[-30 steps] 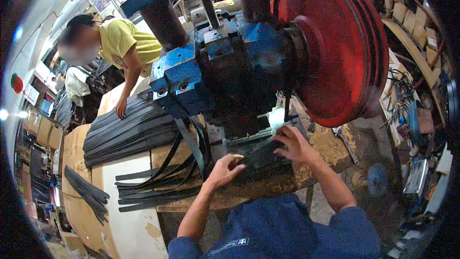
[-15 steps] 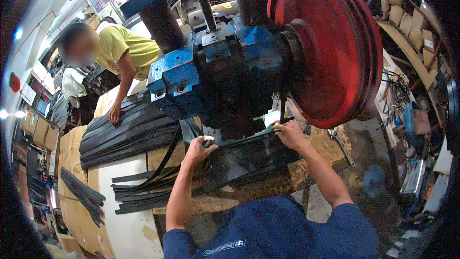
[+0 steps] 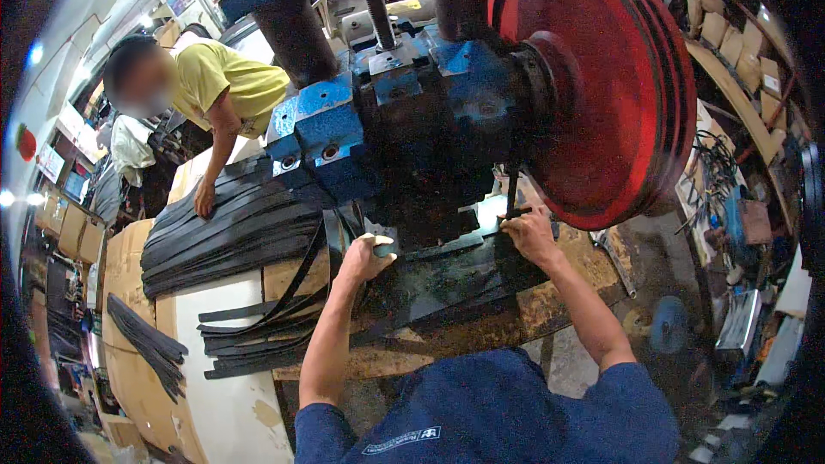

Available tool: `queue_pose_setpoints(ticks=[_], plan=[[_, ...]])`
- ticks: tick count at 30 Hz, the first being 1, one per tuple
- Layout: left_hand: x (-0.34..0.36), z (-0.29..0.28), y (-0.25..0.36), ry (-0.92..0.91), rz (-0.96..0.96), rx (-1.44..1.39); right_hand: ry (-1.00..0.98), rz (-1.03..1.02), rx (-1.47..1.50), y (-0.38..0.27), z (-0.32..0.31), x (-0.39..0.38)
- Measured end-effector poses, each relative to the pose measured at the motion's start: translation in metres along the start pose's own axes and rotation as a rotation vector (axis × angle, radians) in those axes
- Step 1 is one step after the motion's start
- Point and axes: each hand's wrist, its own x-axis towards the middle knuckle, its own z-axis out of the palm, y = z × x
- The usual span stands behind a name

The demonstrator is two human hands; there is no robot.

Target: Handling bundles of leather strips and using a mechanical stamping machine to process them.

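In front of me stands a heavy blue and black machine (image 3: 412, 120) with a big red wheel (image 3: 593, 86) on its right. My left hand (image 3: 365, 259) is at the machine's lower front edge, fingers curled toward the thumb; what they hold, if anything, I cannot make out. At the machine's right front, my right hand (image 3: 533, 238) is closed around a short dark bar (image 3: 518, 214) beside an upright dark rod. A dark, worn work surface (image 3: 455, 279) lies between my hands. Long black strips (image 3: 305, 279) hang and lie left of my left hand.
A large bundle of black strips (image 3: 228, 236) lies on the left table, under the hand of a co-worker in a yellow shirt (image 3: 219, 77). A smaller strip bundle (image 3: 148, 344) rests on cardboard. A wrench (image 3: 614, 262) lies right of my right hand.
The dark strip stretched between my hands no longer shows there. Both hands appear slightly farther right, as does the machine. The co-worker's hand stays on the bundle.
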Motion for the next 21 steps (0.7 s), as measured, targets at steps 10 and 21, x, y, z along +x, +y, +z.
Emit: queue_pose_setpoints(ticks=[10,21], plan=[[0.003,0.0,-0.003,-0.03,-0.001,0.074,-0.131,-0.233,0.134,-0.034,-0.012,0.008],[0.003,-0.003,-0.004,-0.05,0.037,0.038,-0.031,0.183,0.035,0.008,-0.015,-0.01]])
